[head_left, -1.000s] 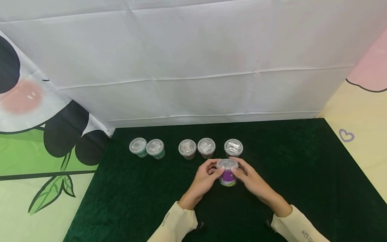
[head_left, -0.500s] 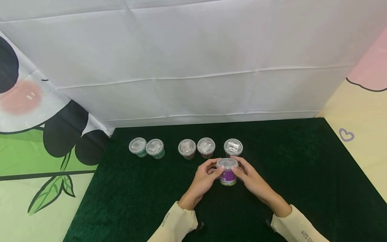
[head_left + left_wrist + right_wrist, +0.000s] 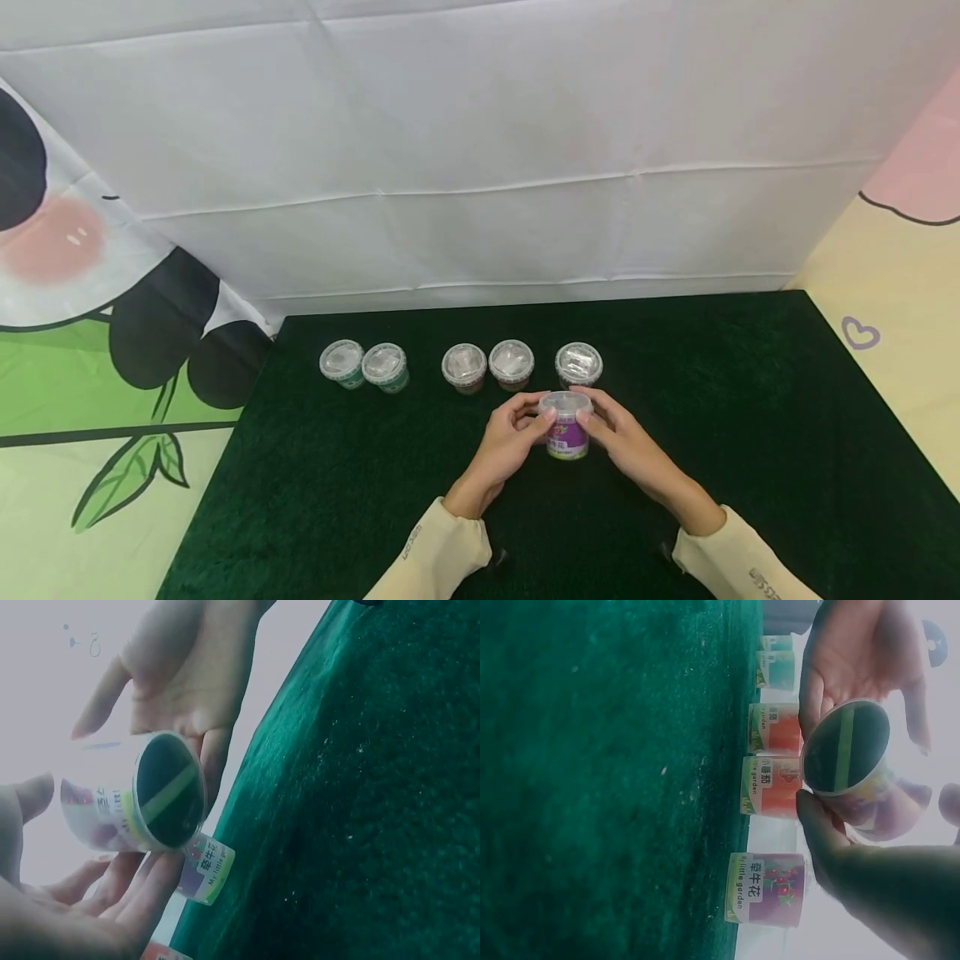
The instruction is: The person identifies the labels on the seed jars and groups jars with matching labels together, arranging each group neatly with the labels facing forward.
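Both hands hold a small plastic tub [image 3: 567,440] with a clear lid and a purple label edged in light green. My left hand [image 3: 504,450] grips its left side and my right hand [image 3: 636,457] its right side, thumbs at the front just under the lid. Fingers behind the tub are partly hidden in the head view. The tub's dark round base [image 3: 171,791] with a pale green strip shows in the left wrist view, raised off the cloth. From the right wrist, a similar purple-labelled tub [image 3: 769,889] stands behind the held one.
On the dark green cloth [image 3: 337,500], lidded tubs stand in a row: two teal ones [image 3: 386,367] at left, two red-labelled ones [image 3: 512,365] in the middle, and the purple one [image 3: 579,364] close beyond my hands. A white sheet [image 3: 480,167] hangs behind the table.
The held tub has turned slightly, so its label's picture and lettering have come round from the left into view. My hands have stayed almost in place; the other tubs stand as before.
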### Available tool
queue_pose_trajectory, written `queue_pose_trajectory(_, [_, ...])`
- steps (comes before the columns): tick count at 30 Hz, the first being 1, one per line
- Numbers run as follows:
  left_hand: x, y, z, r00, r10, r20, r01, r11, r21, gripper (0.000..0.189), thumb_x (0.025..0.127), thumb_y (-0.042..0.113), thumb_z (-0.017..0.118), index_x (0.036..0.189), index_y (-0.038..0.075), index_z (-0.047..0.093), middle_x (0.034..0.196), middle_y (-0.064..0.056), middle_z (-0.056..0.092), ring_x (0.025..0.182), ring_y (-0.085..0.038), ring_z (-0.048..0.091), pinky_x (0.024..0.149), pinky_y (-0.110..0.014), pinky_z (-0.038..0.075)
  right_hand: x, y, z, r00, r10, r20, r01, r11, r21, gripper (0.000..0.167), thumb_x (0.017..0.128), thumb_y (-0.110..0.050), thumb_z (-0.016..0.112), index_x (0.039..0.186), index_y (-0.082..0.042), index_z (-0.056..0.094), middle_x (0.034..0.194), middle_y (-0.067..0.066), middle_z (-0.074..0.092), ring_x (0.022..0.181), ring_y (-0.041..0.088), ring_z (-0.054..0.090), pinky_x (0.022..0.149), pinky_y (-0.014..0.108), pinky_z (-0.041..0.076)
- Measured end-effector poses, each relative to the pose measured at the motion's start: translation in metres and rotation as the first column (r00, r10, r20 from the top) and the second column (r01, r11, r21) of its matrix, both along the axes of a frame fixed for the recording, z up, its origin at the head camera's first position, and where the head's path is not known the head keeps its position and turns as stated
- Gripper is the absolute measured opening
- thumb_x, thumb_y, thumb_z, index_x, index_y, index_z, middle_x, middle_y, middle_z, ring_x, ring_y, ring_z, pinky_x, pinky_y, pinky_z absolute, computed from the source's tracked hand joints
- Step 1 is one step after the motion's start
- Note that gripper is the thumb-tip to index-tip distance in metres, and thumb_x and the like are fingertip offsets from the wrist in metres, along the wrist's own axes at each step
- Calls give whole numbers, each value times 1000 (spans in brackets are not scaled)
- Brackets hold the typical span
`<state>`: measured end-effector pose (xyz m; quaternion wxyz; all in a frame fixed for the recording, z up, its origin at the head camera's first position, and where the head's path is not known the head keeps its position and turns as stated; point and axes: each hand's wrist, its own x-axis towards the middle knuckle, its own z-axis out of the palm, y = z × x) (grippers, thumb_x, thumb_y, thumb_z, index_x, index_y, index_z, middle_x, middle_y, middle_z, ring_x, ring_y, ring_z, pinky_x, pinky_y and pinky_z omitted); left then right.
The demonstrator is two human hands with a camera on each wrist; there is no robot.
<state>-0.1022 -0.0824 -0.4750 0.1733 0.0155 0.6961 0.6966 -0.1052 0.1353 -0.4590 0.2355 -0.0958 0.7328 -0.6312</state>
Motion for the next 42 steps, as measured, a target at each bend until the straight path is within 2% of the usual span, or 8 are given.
queue_pose_trajectory(5, [0, 4, 1, 999, 52, -9, -52, 997, -49, 46, 105, 32, 68, 143, 8, 59, 132, -11, 64, 111, -20, 68, 97, -38, 59, 0, -2, 1, 999, -32, -21, 33, 999, 37, 58, 113, -30, 52, 162, -6, 32, 160, 27, 39, 147, 46, 43, 120, 64, 38])
queue_pose_trajectory(12, [0, 3, 3, 1000, 8, -3, -8, 999, -39, 51, 107, 31, 65, 149, 5, 53, 139, -14, 62, 119, -25, 68, 102, -39, 58, 0, 4, 1, 999, -5, -39, 6, 1000, 14, 56, 114, -28, 47, 162, -3, 31, 161, 28, 38, 149, 49, 39, 120, 67, 34])
queue_pose_trajectory(20, [-1, 4, 2, 999, 41, 0, -41, 998, -50, 47, 104, 32, 69, 143, 8, 58, 132, -11, 64, 113, -20, 68, 99, -41, 59, -1, 0, 1, 1000, -8, -20, 9, 999, 37, 60, 112, -28, 51, 163, -5, 29, 164, 28, 35, 152, 48, 36, 121, 65, 34])
queue_pose_trajectory(24, [-1, 4, 1, 1000, 13, -1, -13, 999, -37, 49, 107, 33, 65, 147, 6, 53, 137, -13, 62, 115, -22, 67, 100, -41, 58, -2, 1, 1, 1000, -3, -21, 4, 999, 34, 58, 113, -28, 49, 163, -5, 30, 163, 29, 36, 150, 49, 38, 121, 67, 33])
queue_pose_trajectory(28, [-2, 3, 1, 1000, -6, 11, 6, 1000, -18, 49, 108, 32, 62, 149, 8, 53, 138, -13, 61, 117, -24, 68, 101, -40, 58, -2, 4, 1, 1000, 21, -16, -21, 1000, 12, 58, 114, -29, 46, 164, -4, 28, 162, 29, 36, 148, 50, 39, 120, 67, 35])
queue_pose_trajectory(36, [-1, 8, 6, 999, 48, 13, -47, 998, -38, 46, 105, 32, 68, 144, 8, 59, 132, -10, 63, 109, -19, 70, 96, -36, 60, -2, 5, 4, 1000, 7, -23, -7, 1000, 17, 59, 113, -29, 49, 163, -4, 29, 161, 28, 38, 147, 47, 43, 119, 61, 39])
queue_pose_trajectory(39, [0, 11, 8, 999, 37, 4, -37, 998, -59, 47, 105, 32, 69, 144, 9, 59, 131, -11, 64, 107, -18, 70, 93, -34, 60, -3, 9, 3, 999, 16, -35, -15, 999, 28, 59, 113, -29, 50, 163, -4, 30, 161, 28, 40, 147, 47, 44, 119, 63, 39])
queue_pose_trajectory(42, [-2, 14, 9, 999, 9, -41, -13, 996, -84, 45, 104, 30, 70, 143, 8, 59, 132, -12, 64, 107, -20, 69, 89, -32, 58, -5, 16, 1, 999, 21, -50, -20, 999, 31, 59, 112, -28, 52, 162, -4, 31, 161, 28, 40, 147, 47, 43, 120, 64, 37])
